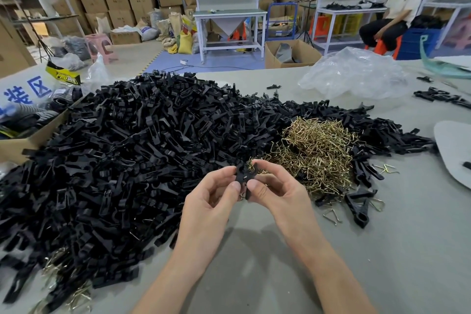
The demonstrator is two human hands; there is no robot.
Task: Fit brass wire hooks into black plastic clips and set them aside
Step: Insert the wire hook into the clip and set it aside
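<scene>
clip (241,178): long axis upright, just this side of hook pile (318,150).
left hand (211,201): thumb and finger clamped on clip.
right hand (277,187): likewise; nearer the pile.

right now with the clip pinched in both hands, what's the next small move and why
Probably finish pressing the wire hook into the black clip: the left hand and right hand both pinch it above the table, with wire peeking out below.

Grey table (254,262) under clips (114,148), hooks (316,150)
</scene>
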